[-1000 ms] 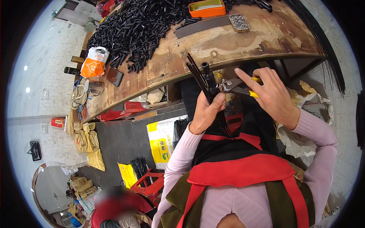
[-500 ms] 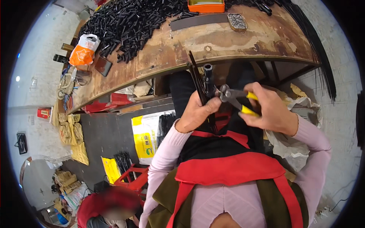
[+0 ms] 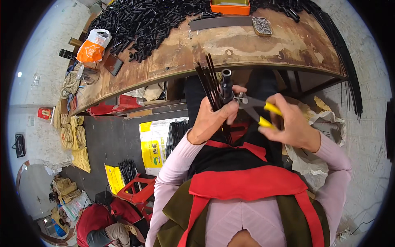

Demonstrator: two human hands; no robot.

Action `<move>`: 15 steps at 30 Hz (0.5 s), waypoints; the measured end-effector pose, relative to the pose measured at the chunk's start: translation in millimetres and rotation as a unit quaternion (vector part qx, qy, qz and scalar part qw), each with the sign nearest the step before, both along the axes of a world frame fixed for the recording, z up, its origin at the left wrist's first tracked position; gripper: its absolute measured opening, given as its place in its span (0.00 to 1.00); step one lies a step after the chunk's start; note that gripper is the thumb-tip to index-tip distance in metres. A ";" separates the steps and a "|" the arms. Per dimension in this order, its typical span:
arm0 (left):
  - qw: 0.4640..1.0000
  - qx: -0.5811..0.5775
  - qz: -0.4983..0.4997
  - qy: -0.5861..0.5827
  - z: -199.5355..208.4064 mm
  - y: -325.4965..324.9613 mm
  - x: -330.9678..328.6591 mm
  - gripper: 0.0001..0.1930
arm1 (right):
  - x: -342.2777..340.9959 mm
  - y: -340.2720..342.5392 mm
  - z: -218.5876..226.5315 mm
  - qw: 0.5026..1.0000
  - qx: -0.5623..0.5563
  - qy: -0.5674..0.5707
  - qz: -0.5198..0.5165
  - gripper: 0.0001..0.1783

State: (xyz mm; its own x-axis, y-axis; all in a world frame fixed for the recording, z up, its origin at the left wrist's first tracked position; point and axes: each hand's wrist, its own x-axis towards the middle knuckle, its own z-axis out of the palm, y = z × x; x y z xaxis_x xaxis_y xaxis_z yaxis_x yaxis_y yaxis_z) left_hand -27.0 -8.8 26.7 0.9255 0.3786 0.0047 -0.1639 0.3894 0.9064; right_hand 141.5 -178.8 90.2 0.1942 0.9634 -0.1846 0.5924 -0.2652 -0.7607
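Note:
My left hand (image 3: 212, 117) is closed round a bundle of thin black rods (image 3: 207, 84) together with a black tubular fitting (image 3: 226, 87), whose open ring end points up. The rods fan out slightly to the left of the fitting. In my right hand (image 3: 291, 125) is a pair of end-cutting pincers (image 3: 252, 108) with grey metal jaws and yellow grips. Its handles are spread a little. The jaws are right beside the fitting, near my left thumb and fingertips; whether they bite on anything there is too small to tell.
Ahead is a worn wooden table (image 3: 173, 53) with a heap of black tubular pieces (image 3: 144, 24), an orange tin (image 3: 230, 8), a small tray of metal bits (image 3: 262, 26) and a phone (image 3: 112, 65). Long black rods (image 3: 349, 70) hang over its right end. A person (image 3: 105, 226) bends down at lower left.
The pincers' jaws have turned and lie closer against the fitting. Fingers of my left hand now show beyond it. The rods are spread wider, and the whole view has shifted slightly.

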 end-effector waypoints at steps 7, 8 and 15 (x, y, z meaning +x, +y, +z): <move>0.999 0.051 0.008 0.011 3.5 5.4 -7.1 0.23 | 11.1 9.3 30.0 0.987 -0.101 0.115 0.050 0.22; 0.998 0.070 -0.006 -0.006 2.6 6.1 -5.9 0.22 | 8.8 8.0 24.9 0.987 -0.101 0.115 0.049 0.22; 0.997 0.074 0.028 0.023 3.7 0.6 1.8 0.18 | 2.6 -1.4 -11.1 0.975 0.165 -0.150 0.019 0.26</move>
